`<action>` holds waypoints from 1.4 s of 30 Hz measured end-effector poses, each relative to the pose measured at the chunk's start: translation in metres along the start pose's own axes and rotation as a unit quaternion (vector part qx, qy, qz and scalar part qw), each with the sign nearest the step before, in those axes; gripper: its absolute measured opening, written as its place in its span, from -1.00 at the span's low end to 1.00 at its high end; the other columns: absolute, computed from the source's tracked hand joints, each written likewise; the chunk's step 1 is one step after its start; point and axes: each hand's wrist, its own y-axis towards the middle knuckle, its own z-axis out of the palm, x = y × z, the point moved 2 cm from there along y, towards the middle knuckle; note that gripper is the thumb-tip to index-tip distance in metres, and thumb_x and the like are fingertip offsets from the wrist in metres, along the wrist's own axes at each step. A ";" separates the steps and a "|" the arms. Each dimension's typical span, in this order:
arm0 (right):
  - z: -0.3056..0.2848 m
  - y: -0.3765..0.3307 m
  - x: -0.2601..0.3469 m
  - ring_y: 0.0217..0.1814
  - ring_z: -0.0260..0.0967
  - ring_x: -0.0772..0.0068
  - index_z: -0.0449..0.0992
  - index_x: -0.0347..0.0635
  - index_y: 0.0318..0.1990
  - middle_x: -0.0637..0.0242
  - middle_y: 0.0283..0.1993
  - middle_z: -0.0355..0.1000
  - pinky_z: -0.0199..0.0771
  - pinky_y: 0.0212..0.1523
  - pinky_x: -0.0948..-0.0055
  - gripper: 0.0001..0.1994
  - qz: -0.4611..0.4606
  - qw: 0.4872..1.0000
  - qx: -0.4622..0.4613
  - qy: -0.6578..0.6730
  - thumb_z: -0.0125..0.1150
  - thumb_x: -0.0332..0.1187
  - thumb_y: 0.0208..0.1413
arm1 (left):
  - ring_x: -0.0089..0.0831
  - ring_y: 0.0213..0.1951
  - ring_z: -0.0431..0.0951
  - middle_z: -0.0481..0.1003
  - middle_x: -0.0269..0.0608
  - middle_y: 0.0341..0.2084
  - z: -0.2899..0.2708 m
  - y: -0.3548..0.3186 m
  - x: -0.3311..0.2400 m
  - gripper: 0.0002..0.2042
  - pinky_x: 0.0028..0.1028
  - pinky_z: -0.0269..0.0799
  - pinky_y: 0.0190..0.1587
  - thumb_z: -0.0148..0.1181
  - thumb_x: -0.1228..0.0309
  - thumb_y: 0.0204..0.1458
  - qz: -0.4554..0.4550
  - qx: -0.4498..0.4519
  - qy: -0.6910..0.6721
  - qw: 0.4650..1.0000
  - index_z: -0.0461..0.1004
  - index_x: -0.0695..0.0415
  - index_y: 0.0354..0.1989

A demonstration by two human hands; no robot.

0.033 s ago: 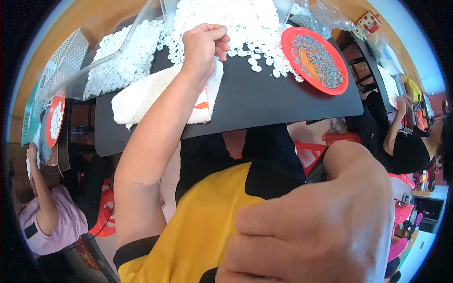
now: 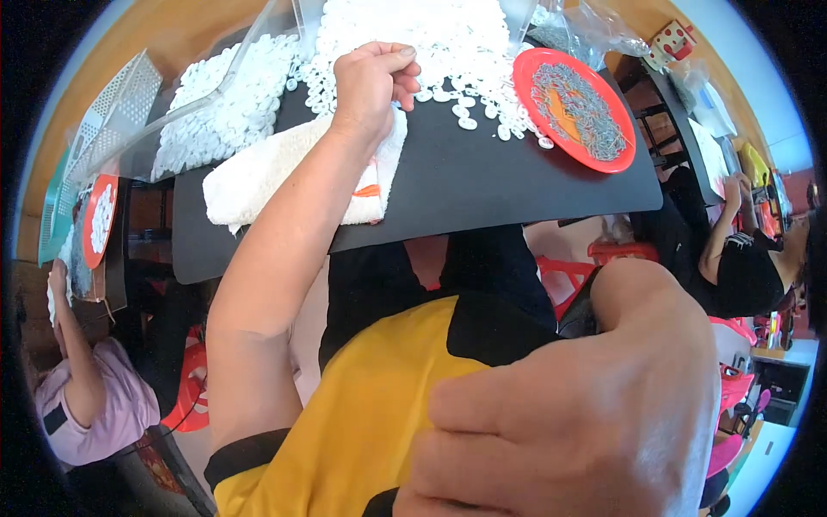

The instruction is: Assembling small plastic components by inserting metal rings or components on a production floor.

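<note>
Barely any displacement is found since the earlier frame: everything holds its place, save a very slight shift of the view. Nearest the camera, the bare right hand (image 2: 594,405) fills the lower right, in front of the yellow short-sleeved shirt with black trim (image 2: 362,405). Its fingers lie together side by side, bent inward; their tips are out of sight, so I cannot tell whether they are clamped on anything. Further out, the bare left forearm (image 2: 289,233) crosses a folded white terry towel with an orange mark (image 2: 276,168), which lies on the black flat-topped table (image 2: 500,189). At its end, the bare left hand (image 2: 370,86) has thumb and forefinger together, the other fingers curled, at the near side of a broad heap of small white oval plastic pieces (image 2: 413,34). Loose pieces lie to its right on the tabletop. Just beside them, a round red plastic plate (image 2: 522,77) holds many thin grey metal pins (image 2: 599,95). A second heap of white pieces (image 2: 224,112) lies to the left. Beyond the table, one person in a light purple shirt (image 2: 108,401) is at the left; another in a black top (image 2: 745,280) is at the right.
</note>
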 end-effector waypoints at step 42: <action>0.097 0.111 -0.214 -0.29 0.42 0.16 0.52 -0.12 -0.34 0.30 -0.39 0.41 0.39 -0.28 0.20 -0.87 0.002 0.892 -0.397 -0.218 0.21 -0.47 -0.12 | -0.52 -0.66 0.42 0.47 -0.13 -0.60 -0.002 -0.007 -0.002 -0.86 -0.59 0.25 -0.72 0.14 0.50 -0.05 0.003 0.011 -0.005 1.000 0.48 0.37 -0.45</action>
